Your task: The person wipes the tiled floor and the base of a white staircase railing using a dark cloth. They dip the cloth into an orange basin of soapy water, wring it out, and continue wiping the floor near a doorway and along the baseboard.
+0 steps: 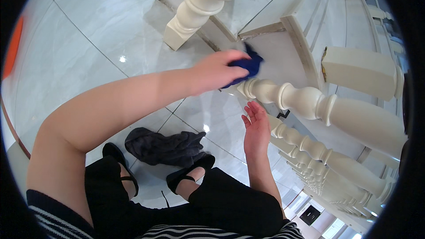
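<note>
My left hand (222,69) reaches across from the left, its fingers and thumb around a bunched dark blue cloth (254,64). The cloth is partly blurred and lies by the foot of a cream turned baluster (303,101), which my hand and the cloth partly hide. My right hand (256,127) is just below that baluster, palm up with loosely curled fingers and nothing in it. A crumpled dark grey cloth (162,146) rests on the glossy tile floor (99,69) between and in front of my feet.
Another cream baluster (202,5) stands beyond my left hand. White stair steps (282,51) rise at the upper right, near a square post base (362,69). More balusters (305,142) run along the right. An orange object (13,51) shows at the far left.
</note>
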Demonstrator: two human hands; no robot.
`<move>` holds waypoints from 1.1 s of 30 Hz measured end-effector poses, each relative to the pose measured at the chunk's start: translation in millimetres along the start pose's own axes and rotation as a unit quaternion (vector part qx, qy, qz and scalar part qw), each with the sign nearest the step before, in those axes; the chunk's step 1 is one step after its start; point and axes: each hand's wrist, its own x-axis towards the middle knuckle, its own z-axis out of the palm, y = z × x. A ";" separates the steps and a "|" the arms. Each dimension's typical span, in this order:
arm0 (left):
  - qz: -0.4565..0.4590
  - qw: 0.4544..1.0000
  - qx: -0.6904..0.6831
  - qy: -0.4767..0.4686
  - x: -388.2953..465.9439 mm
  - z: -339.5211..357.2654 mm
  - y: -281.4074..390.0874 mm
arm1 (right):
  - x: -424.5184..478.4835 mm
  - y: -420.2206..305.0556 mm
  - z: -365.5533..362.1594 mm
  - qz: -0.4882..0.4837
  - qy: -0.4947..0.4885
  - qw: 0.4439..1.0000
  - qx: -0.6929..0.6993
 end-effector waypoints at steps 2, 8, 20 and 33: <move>0.124 0.978 0.155 -0.061 17.8 9.0 -9.9 | 2.9 1.2 3.2 0.029 0.002 0.999 0.016; -0.004 0.916 0.381 -0.127 74.5 36.1 6.3 | 5.6 4.2 13.8 0.036 -0.018 0.999 0.003; -0.056 0.857 0.408 -0.311 -9.0 -8.6 -29.1 | -0.7 49.4 -1.7 0.154 -0.018 0.988 0.012; 0.027 0.828 0.560 0.006 -60.7 -22.6 -44.1 | 36.9 91.4 0.3 -0.216 -0.002 0.923 -0.318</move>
